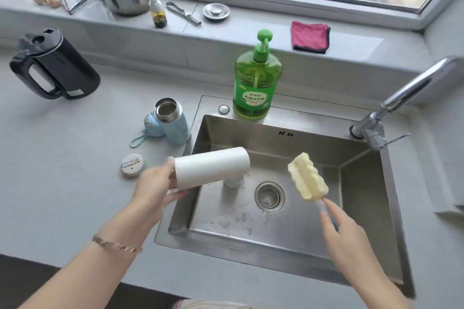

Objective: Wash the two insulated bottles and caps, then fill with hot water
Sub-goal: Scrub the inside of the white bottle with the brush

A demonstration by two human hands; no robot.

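Grey countertop (75,183) surrounds a steel sink (364,183) under a window. Nearest, the left hand (155,185) grips the white bottle (213,168), fingers curled round its near end, so that it lies sideways and reaches out from the fingertips over the basin's left edge. The right hand (339,228) pinches the handle of a yellow sponge brush (307,178), whose head sticks up beyond the fingers, above the drain (270,197). Just left of the left fingers a white cap (132,165) lies on the counter. Beyond them the blue bottle (173,123) stands open with its blue cap (152,124) touching its side. Farther off, a green dish soap bottle (256,85) sits on the sink's rim, a faucet (401,98) rises beyond the right hand, and a black kettle (57,68) stands far left. A pink cloth (310,36) lies on the windowsill.
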